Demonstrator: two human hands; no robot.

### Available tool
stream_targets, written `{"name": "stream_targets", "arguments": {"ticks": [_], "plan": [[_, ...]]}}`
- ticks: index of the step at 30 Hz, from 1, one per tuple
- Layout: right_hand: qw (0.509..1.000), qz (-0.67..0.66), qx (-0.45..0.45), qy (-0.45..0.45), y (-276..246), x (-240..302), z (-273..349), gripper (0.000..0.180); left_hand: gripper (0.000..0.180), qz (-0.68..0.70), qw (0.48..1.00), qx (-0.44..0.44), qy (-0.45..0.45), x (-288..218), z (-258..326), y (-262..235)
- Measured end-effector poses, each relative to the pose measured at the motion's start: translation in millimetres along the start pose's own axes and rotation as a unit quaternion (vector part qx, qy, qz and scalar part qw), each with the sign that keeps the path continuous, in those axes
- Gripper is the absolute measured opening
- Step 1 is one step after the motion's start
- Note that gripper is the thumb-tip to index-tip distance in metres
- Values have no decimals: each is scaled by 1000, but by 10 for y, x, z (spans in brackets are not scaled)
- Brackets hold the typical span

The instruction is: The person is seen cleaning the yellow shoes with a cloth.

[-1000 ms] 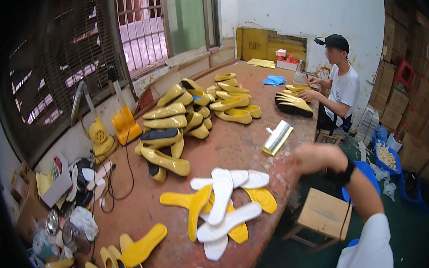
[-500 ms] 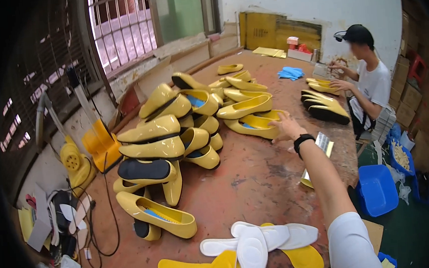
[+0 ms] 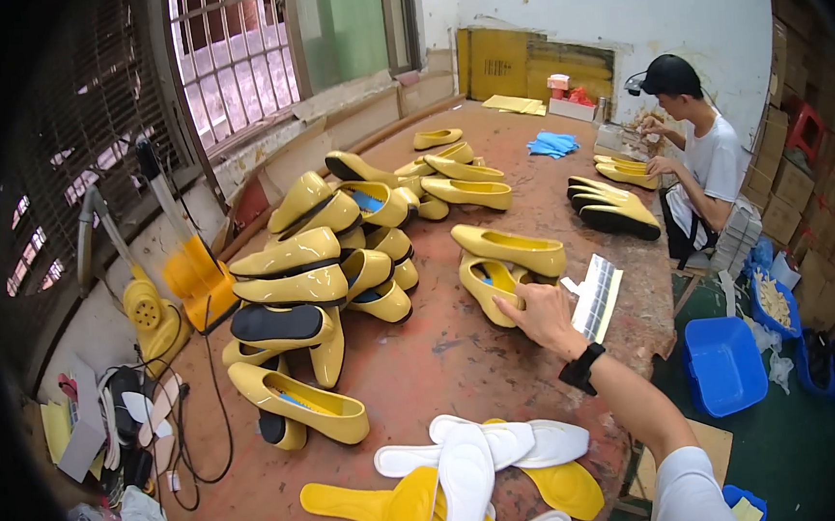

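Yellow, glossy shoes (image 3: 509, 252), a pair, are now lying to the right of the heap (image 3: 287, 257), no longer crowding it; the right hand (image 3: 547, 319) is pinching the near shoe (image 3: 479, 298) in its grip, apparently singling out that pair.

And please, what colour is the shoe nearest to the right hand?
The shoe is glossy yellow outside, best seen in the head view.

Left of one gridded sheet (image 3: 596, 296) are over a dozen yellow shoes (image 3: 289, 289), nearer than it at least four white insoles (image 3: 467, 480) and three yellow insoles (image 3: 571, 494), right of it one red stool (image 3: 804, 132).
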State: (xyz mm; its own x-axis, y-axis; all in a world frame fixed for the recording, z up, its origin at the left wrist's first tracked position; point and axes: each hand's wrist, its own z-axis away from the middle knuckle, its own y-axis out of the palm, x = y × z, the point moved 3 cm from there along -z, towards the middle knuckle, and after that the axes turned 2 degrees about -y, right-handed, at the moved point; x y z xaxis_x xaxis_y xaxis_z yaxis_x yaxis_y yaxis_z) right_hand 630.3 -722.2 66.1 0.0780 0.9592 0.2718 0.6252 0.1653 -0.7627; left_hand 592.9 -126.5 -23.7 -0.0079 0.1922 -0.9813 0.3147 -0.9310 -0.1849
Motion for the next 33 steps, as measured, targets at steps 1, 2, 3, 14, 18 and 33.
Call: {"name": "stream_targets", "arguments": {"ticks": [1,2,3,14,18,33], "plan": [[1000,-4,-9,-3,-194,149,50,53,73,12,1000,-1,7,-125,90,-91],[997,-46,-34,45,-387,192,116,52,73,25,1000,4,8,-202,183,-103],[990,-90,-59,92,-550,233,179,52,72,37,999,8,9,-281,282,-129],[912,-336,-103,-214,-1987,2546,1631,39,67,133,991,17,7,-824,1326,-764],[861,-403,-121,-286,-1978,3396,2386,38,66,165,986,35,-14,-810,1667,-792],[983,-46,99,148,-584,9,1500,23,60,256,949,-105,-150,-97,2856,-1628]]}}
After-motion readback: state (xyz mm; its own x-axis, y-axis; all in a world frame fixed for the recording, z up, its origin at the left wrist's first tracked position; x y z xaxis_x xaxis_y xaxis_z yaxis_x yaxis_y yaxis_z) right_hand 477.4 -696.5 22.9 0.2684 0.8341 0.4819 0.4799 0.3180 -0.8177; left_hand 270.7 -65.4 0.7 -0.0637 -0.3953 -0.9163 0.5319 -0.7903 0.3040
